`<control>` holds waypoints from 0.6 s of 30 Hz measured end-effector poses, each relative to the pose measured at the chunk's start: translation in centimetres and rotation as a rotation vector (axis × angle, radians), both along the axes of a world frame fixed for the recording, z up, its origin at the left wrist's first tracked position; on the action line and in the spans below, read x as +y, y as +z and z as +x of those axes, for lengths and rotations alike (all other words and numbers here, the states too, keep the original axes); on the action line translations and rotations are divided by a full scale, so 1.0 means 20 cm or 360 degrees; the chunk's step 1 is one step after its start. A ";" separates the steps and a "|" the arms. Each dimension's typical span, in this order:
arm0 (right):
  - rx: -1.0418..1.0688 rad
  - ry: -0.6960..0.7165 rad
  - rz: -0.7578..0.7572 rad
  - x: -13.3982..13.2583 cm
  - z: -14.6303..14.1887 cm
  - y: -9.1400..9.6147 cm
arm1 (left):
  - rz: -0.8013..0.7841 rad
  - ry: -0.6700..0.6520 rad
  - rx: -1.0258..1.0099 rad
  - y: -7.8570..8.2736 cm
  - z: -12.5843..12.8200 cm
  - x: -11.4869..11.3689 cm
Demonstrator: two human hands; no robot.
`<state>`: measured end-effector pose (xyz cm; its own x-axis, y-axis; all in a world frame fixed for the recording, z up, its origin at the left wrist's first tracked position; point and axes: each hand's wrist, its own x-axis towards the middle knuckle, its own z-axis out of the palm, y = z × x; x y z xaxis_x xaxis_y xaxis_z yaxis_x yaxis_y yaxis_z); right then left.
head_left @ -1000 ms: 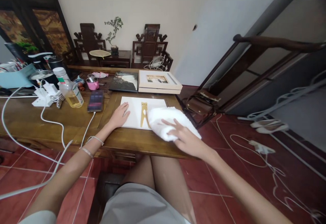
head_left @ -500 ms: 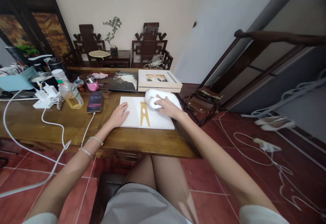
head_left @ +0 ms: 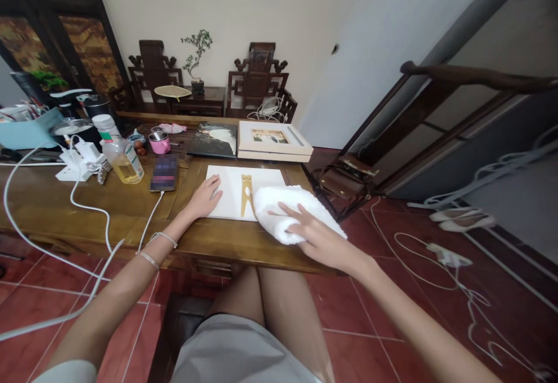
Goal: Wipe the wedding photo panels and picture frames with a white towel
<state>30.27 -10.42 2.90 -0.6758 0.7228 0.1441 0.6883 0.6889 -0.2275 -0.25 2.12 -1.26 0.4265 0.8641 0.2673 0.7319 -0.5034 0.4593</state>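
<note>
A flat white panel [head_left: 227, 192] with a gold, two-legged figure [head_left: 246, 196] on it lies on the wooden table. My left hand [head_left: 204, 197] rests on the panel's left edge, its fingers stretched out and holding nothing. At the panel's right front corner, my right hand [head_left: 307, 229] grips a folded white towel [head_left: 279, 206]. That towel covers the right part of the panel and hangs towards the table's edge. Some of my right fingers are sunk into the cloth and partly hidden.
Behind the panel lie a dark photo album [head_left: 213, 140] and a cream box [head_left: 274, 139] with a picture. To the left are a phone [head_left: 164, 174] on a cable, a pink cup [head_left: 160, 142], a bottle [head_left: 126, 162] and a white power strip [head_left: 78, 162]. A brown bag [head_left: 346, 179] is on the right.
My right hand has drawn the towel towards me and to the right, from the panel's upper right to its front right corner. My left hand stays in place.
</note>
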 end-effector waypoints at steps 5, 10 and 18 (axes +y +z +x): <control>-0.0074 -0.0150 0.0023 0.24 -0.02 -0.03 | -0.0001 -0.0005 0.0032 0.00 -0.01 0.00; -0.0182 -0.0416 0.0071 0.60 -0.11 -0.03 | -0.0003 -0.0013 0.0008 -0.01 -0.02 0.01; -0.0052 -0.0221 0.0095 0.31 -0.08 -0.05 | 0.0017 0.0017 -0.0059 -0.03 -0.01 0.02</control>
